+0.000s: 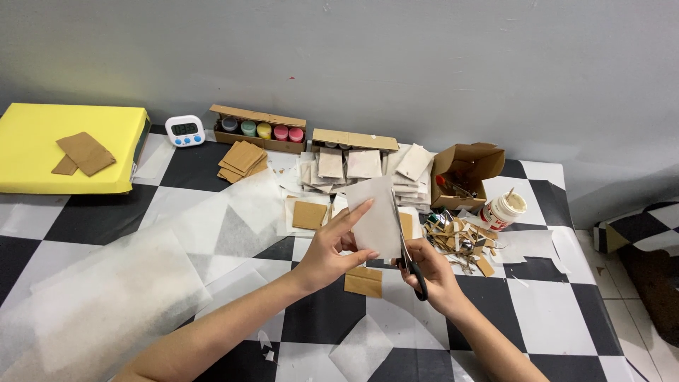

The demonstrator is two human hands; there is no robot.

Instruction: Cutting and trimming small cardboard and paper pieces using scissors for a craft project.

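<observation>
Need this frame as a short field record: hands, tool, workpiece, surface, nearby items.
left hand: left hand pinches a white paper sheet, held upright
right hand: right hand grips black-handled scissors, blades along the sheet's right edge
surface: black-and-white checkered table
under hands: brown cardboard piece
right of hands: heap of cardboard scraps, white glue bottle, open cardboard box
back row: box of paint pots, white digital timer
far left: yellow box with brown pieces on top
</observation>
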